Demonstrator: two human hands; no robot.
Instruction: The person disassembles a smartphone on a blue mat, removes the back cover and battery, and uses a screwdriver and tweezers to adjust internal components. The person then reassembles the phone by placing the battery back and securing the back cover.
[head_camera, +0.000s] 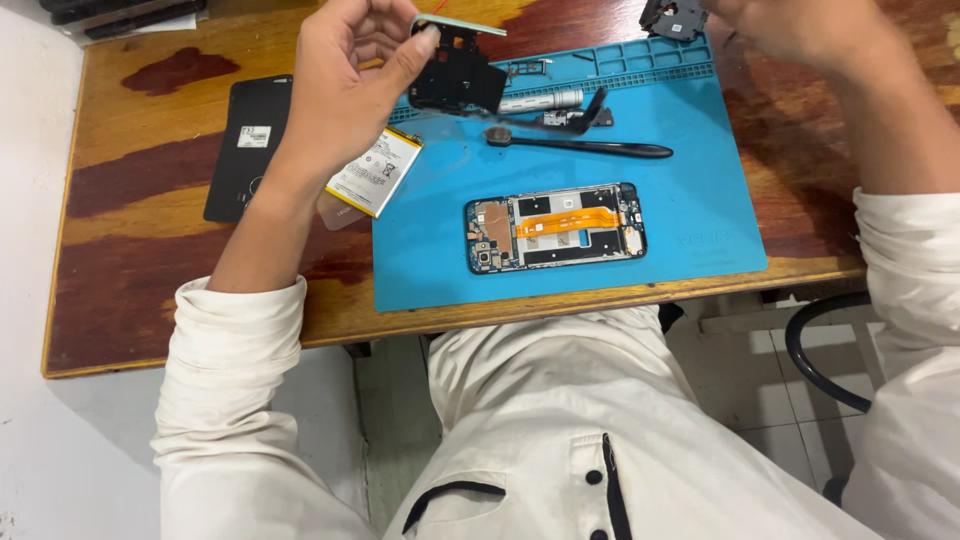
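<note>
My left hand (345, 85) is raised above the table, pinching a black plastic inner cover (455, 75) with a thin light strip along its top. Near the top edge my right hand (790, 30) is also raised, and a small dark part (672, 17) sits at its fingertips. An opened phone (555, 227) with an orange flex cable lies face down on the blue work mat (700, 150), below both hands. A white-labelled battery (375, 172) rests at the mat's left edge, under my left wrist.
A black back cover (245, 145) lies on the wooden table (130, 280) to the left. On the mat's far part are a black spudger (580, 146), a metal cylinder (540, 100) and small parts. A chair's black ring (815, 360) shows at the right.
</note>
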